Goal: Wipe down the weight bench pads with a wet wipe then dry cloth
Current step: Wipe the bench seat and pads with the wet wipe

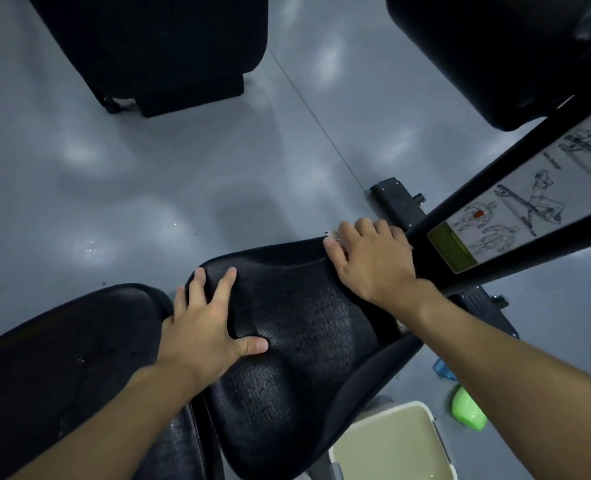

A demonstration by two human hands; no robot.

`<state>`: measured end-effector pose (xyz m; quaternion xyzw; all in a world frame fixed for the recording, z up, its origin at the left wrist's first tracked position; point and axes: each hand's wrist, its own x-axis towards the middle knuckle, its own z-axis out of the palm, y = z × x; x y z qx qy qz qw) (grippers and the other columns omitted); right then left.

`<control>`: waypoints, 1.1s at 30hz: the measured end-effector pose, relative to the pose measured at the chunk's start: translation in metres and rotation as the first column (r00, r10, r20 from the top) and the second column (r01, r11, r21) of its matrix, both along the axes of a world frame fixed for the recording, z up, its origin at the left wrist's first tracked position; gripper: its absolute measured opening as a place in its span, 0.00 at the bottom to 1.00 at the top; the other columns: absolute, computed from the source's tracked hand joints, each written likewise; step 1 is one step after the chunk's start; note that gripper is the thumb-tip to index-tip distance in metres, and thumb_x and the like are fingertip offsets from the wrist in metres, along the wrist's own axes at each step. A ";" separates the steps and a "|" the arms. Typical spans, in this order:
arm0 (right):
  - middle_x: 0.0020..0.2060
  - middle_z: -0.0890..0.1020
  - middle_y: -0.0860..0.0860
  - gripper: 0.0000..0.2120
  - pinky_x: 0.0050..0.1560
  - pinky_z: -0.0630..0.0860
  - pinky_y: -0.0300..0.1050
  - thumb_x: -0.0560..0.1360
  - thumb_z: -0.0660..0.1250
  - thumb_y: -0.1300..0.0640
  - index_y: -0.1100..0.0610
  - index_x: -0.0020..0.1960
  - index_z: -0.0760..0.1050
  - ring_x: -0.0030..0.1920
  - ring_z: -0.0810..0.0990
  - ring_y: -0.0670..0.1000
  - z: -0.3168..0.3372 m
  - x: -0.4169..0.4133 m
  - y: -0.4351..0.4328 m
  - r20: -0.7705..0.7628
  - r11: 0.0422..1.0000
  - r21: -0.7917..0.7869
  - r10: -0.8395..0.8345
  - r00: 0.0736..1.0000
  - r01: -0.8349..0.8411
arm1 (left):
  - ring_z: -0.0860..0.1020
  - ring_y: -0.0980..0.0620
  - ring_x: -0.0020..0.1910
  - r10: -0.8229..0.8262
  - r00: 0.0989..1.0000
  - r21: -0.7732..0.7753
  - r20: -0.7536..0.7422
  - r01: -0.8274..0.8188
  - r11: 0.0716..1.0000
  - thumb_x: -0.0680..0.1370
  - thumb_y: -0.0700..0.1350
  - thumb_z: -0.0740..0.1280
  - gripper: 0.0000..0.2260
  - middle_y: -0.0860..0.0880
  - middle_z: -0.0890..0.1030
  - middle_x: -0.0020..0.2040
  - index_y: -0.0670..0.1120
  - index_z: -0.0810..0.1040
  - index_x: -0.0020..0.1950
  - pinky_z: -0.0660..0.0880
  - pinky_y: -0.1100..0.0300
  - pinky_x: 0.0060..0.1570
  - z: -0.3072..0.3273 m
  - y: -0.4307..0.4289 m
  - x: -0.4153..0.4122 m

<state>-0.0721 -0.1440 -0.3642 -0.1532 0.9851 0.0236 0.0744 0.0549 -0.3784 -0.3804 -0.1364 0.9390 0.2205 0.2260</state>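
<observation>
A black, textured seat pad [297,344] fills the middle of the head view and looks wet and shiny. My left hand [207,327] lies flat on its near left side with fingers spread, thumb pointing right. My right hand [370,258] presses on the pad's far right corner. A bit of white wipe [333,236] peeks out under its fingertips; most of the wipe is hidden by the hand. A second black pad [62,362] sits to the left, beside my left forearm.
A black machine frame beam with an exercise chart sticker [515,209] crosses right of my right hand. A cream bin [391,445] stands low right, with a green object [469,408] and blue object [443,368] on the grey floor. Other black pads at the top.
</observation>
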 end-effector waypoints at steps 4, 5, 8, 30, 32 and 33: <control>0.60 0.77 0.49 0.27 0.66 0.66 0.55 0.80 0.40 0.38 0.47 0.67 0.68 0.62 0.74 0.55 0.006 0.003 0.021 0.003 0.999 -0.023 0.049 0.999 -0.049 | 0.43 0.46 0.79 -0.106 0.994 -0.008 -0.006 0.106 0.994 0.64 0.74 0.67 0.53 0.52 0.37 0.80 0.64 0.36 0.77 0.55 0.43 0.74 0.000 -0.018 0.010; 0.60 0.77 0.50 0.27 0.66 0.65 0.56 0.80 0.40 0.37 0.48 0.66 0.69 0.62 0.74 0.56 0.005 0.003 0.018 0.008 1.000 -0.009 0.010 1.000 -0.010 | 0.44 0.47 0.79 -0.127 0.992 -0.019 -0.013 0.127 0.992 0.64 0.74 0.67 0.53 0.53 0.36 0.80 0.64 0.36 0.77 0.54 0.44 0.75 0.000 -0.023 0.013; 0.59 0.78 0.52 0.30 0.64 0.65 0.58 0.79 0.41 0.34 0.50 0.63 0.72 0.62 0.73 0.58 0.001 0.003 -0.014 -0.010 0.995 0.083 -0.049 0.999 0.050 | 0.45 0.48 0.79 -0.122 0.992 -0.027 -0.033 0.122 0.992 0.64 0.72 0.69 0.53 0.53 0.37 0.80 0.63 0.38 0.77 0.53 0.45 0.75 -0.003 -0.025 0.013; 0.59 0.78 0.53 0.31 0.63 0.63 0.58 0.79 0.40 0.33 0.51 0.63 0.71 0.62 0.74 0.57 -0.023 0.023 -0.113 0.091 0.979 0.055 0.190 0.978 -0.195 | 0.48 0.49 0.79 0.019 0.997 0.031 -0.075 -0.017 0.999 0.63 0.73 0.70 0.57 0.57 0.42 0.80 0.56 0.40 0.79 0.50 0.49 0.76 -0.008 -0.037 0.027; 0.59 0.79 0.52 0.29 0.63 0.65 0.57 0.79 0.41 0.34 0.50 0.65 0.70 0.62 0.74 0.57 -0.024 0.018 -0.110 0.116 0.965 -0.005 0.263 0.958 -0.264 | 0.38 0.54 0.78 -0.025 0.996 -0.039 -0.084 0.022 0.999 0.64 0.76 0.65 0.55 0.56 0.43 0.80 0.56 0.40 0.79 0.39 0.43 0.76 -0.010 -0.041 0.034; 0.59 0.79 0.51 0.29 0.62 0.66 0.56 0.80 0.40 0.35 0.49 0.65 0.69 0.61 0.75 0.56 -0.023 0.013 -0.101 0.113 0.959 -0.013 0.282 0.953 -0.283 | 0.35 0.56 0.77 -0.026 0.997 -0.045 -0.079 0.022 0.999 0.65 0.76 0.64 0.53 0.55 0.42 0.80 0.57 0.41 0.79 0.37 0.39 0.74 -0.010 -0.045 0.039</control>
